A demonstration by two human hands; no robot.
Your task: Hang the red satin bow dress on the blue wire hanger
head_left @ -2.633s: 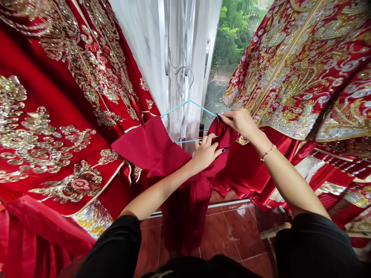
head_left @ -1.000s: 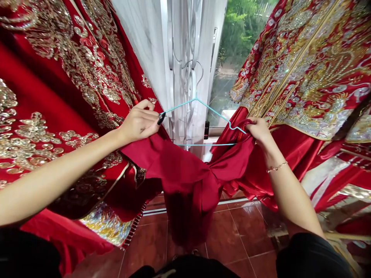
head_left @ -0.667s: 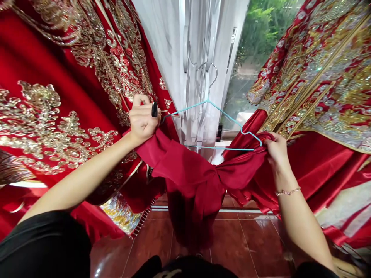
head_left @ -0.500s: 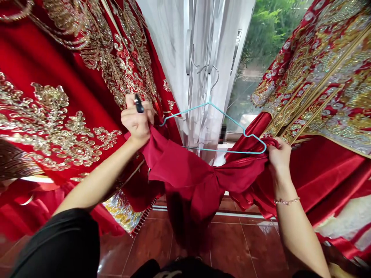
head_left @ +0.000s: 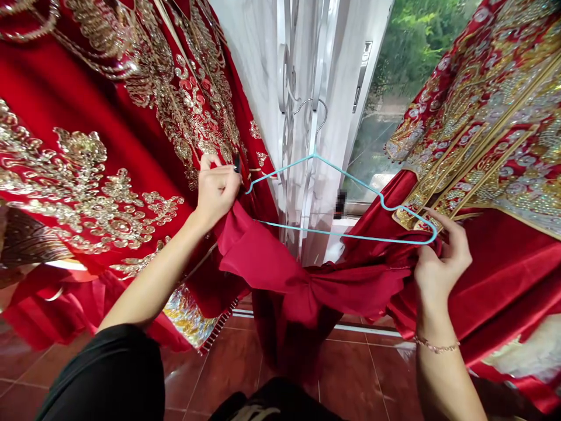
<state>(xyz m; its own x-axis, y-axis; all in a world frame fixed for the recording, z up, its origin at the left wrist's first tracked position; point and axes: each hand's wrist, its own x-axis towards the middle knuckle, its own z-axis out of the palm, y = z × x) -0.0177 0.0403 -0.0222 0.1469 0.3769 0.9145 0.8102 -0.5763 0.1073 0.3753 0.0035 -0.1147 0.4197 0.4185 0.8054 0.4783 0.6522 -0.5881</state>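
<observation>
The left hand [head_left: 218,190] is closed on one edge of a red satin garment [head_left: 280,280], and the right hand [head_left: 440,272] is clamped on the other edge. So the cloth stays stretched wide between them, just under a light-blue wire hanger [head_left: 346,235], in front of a white curtain [head_left: 254,88].

The wire hanger [head_left: 322,114] is hanging between the left hand [head_left: 217,192] and the right hand [head_left: 440,263], with its left tip just beside the left grip and its right end just beside the right grip. The cloth [head_left: 280,275] is stretching between both grips and sagging below them, above the floor tiles [head_left: 232,362]. The left robe [head_left: 109,117] is hanging left of the left grip, the right robe [head_left: 495,134] is hanging right of the right grip, and the curtain [head_left: 249,88] and window [head_left: 377,134] are standing behind the hanger.
</observation>
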